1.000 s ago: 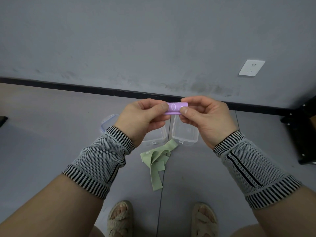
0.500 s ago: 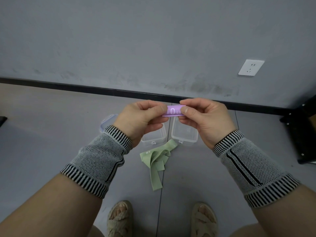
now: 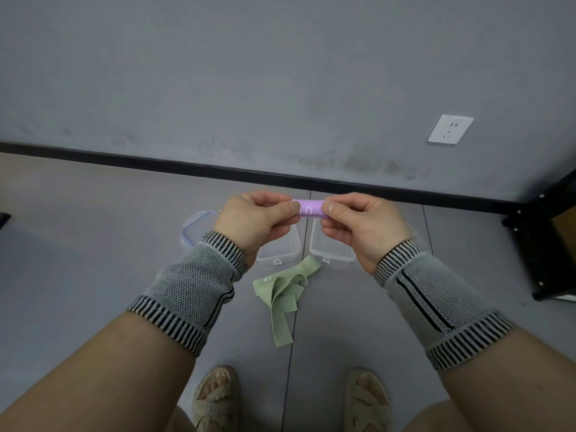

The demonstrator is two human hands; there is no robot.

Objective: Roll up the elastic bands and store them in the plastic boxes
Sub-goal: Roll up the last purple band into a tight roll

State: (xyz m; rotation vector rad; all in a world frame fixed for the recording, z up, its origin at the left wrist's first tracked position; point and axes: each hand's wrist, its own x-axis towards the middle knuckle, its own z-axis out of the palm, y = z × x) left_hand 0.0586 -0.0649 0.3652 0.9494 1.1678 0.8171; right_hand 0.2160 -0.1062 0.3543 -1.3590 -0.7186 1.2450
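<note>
A big grey wall [image 3: 280, 73] fills the top of the view, and a black strip [image 3: 156, 158] runs along its foot where it meets the grey floor [image 3: 78, 244]. A black stand [image 3: 548, 244] sits at the right edge. Two bare arms reach forward from the bottom, and each wrist wears a grey knitted band with black and white stripes, one on the left [image 3: 193, 288] and one on the right [image 3: 436, 294]. The left hand [image 3: 252, 222] and the right hand [image 3: 364, 226] are held up close together above the floor, and both pinch a small purple roll [image 3: 310, 208] between thumb and fingers, one hand at each end. The roll has white marks on it; one looks like a "0", but the rest is too small to read. On the floor under the hands lie two clear plastic boxes side by side, the left box [image 3: 280, 254] and the right box [image 3: 330, 251], both open on top. A clear lid with a blue rim [image 3: 194, 226] lies just left of them. A loose green band [image 3: 280, 294] lies crumpled on the floor, just in front of the boxes. Two feet in pale woven sandals [image 3: 215, 397] show at the bottom. A white wall socket [image 3: 450, 128] sits on the wall at the right.
</note>
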